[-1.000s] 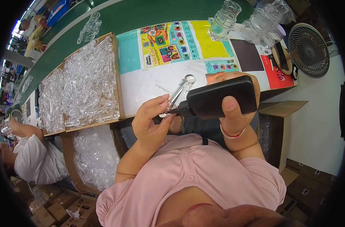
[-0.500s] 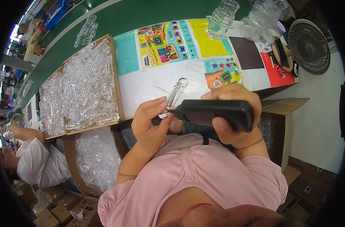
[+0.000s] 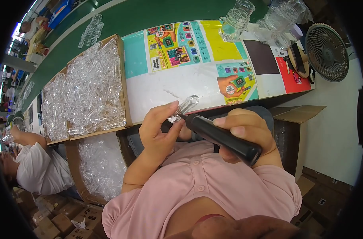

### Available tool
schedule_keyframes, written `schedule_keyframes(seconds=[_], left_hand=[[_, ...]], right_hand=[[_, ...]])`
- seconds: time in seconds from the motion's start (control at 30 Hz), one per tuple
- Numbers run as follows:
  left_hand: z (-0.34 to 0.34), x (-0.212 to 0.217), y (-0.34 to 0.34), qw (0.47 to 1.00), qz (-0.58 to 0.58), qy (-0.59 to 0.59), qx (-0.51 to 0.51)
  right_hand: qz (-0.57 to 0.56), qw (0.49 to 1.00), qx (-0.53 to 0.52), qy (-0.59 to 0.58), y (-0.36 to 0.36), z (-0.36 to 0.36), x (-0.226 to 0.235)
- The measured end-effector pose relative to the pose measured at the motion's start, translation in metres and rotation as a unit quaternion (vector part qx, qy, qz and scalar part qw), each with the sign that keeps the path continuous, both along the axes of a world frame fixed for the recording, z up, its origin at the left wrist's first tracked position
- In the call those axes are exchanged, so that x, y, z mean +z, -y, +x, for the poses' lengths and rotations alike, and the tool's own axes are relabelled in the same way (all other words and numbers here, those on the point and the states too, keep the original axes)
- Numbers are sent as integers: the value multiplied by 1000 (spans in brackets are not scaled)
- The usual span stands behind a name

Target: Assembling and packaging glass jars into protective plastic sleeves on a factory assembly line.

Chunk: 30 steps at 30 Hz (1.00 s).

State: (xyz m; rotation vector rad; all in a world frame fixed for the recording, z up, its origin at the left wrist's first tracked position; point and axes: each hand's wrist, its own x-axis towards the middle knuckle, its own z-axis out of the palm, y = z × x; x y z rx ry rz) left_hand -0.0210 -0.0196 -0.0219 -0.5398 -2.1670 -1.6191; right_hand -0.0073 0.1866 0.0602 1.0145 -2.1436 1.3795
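Below colourful rectangular cards (image 3: 197,51) – left hand (image 3: 157,127) pinches clear piece (image 3: 183,107), right hand (image 3: 245,133) grips black tool (image 3: 221,135).

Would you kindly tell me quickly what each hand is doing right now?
Left hand: closed on a small clear plastic part.
Right hand: closed around a black handheld tool.

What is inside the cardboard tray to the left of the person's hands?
The cardboard tray is heaped with clear plastic parts like the clear piece in the left hand. The tray's floor and the lower layers are covered by the pile.
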Motion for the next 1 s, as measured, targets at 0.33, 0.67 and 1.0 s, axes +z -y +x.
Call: schedule_keyframes(seconds=[0.33, 0.67, 1.0], left_hand=[[9, 7, 5, 880, 357, 261, -176], [9, 8, 5, 873, 368, 274, -167], [10, 0, 4, 961, 227, 134, -79]], right_hand=[[-72, 983, 95, -136, -3, -12, -23], [-65, 966, 129, -214, 5, -14, -19], [-61, 967, 118, -218, 5, -14, -20]])
